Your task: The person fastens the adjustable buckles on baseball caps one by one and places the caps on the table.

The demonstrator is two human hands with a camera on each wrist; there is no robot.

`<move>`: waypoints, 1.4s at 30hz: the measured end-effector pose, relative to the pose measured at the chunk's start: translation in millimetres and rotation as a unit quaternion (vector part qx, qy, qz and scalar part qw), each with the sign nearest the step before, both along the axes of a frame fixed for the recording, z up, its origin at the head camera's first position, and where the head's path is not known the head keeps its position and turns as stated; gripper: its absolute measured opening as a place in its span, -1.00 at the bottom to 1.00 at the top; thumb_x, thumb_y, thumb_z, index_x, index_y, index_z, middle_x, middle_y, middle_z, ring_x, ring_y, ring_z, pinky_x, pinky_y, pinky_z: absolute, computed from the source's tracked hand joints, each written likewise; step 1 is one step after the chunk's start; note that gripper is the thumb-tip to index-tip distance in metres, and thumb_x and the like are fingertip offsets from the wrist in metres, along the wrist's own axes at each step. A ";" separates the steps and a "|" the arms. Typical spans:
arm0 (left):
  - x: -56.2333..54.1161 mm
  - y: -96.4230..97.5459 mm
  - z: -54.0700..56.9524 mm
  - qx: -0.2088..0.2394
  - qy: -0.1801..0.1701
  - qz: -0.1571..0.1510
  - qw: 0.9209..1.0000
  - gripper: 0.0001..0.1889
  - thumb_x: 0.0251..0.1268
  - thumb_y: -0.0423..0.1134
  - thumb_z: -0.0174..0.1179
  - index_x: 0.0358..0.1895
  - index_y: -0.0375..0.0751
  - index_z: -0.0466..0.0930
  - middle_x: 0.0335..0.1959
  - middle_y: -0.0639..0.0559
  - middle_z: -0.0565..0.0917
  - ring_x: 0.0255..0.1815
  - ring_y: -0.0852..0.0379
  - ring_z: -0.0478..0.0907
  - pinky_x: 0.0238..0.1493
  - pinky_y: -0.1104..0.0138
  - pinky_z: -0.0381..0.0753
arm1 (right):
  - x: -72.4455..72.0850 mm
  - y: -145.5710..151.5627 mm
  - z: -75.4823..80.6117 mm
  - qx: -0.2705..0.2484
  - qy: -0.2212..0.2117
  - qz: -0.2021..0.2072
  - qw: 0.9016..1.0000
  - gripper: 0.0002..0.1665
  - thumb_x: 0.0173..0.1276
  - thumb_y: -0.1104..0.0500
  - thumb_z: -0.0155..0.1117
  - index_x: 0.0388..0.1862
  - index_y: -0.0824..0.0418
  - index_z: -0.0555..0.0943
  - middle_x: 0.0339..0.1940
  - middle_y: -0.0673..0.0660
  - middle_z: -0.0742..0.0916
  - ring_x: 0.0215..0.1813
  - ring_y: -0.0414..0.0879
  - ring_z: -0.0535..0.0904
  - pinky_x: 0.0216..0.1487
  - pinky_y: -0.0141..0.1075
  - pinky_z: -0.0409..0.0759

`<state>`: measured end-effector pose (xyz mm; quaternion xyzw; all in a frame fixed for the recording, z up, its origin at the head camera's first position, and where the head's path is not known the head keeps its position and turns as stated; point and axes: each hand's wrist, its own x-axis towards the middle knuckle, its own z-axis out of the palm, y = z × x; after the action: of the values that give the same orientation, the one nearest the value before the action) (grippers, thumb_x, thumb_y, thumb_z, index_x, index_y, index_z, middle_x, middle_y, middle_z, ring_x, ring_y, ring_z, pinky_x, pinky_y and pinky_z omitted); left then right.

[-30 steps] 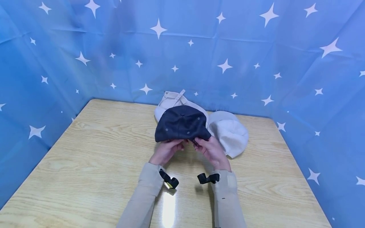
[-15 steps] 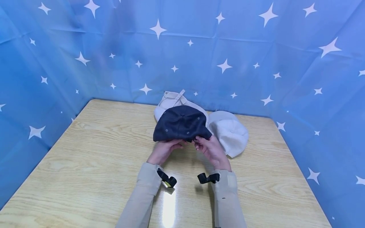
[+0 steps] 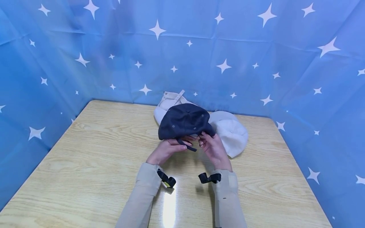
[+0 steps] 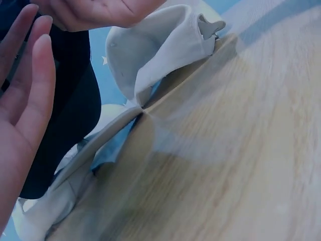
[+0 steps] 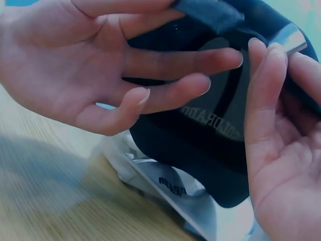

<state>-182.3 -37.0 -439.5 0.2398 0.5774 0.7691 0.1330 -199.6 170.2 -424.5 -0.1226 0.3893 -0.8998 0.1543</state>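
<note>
A dark navy baseball cap is held up between both hands, its crown toward the head camera. Its loose strap dangles below the back opening. My left hand holds this strap between thumb and forefinger, the other fingers spread apart in the right wrist view. My right hand pinches the cap's back edge at a shiny metal buckle. Mirrored lettering shows inside the cap in the right wrist view. The cap hides part of the pale cap behind it.
Another off-white cap lies right of the hands, near the back edge of the wooden table. A blue cloth backdrop with white stars encloses the table at the back and sides.
The navy cap has shifted slightly right and turned. Its strap, not visible before, now hangs loose under the back edge. The left thumb has come down onto the strap.
</note>
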 end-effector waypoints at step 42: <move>4.2 9.4 40.7 0.013 0.014 0.153 0.988 -0.75 0.15 -0.23 0.19 -0.16 -0.32 0.61 -0.17 -0.10 0.62 -0.30 -0.02 0.47 -0.18 0.15 0.48 | 3.3 -21.6 1.3 -0.231 -0.116 0.093 0.961 -0.88 0.33 0.28 0.02 -0.32 0.33 0.48 -0.45 0.13 0.60 -0.50 -0.24 0.47 -0.47 -0.59 0.42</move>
<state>-178.1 -27.7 -398.8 0.1610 0.5992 0.7842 0.0022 -196.3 148.6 -423.2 -0.0858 0.1369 -0.9549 0.2491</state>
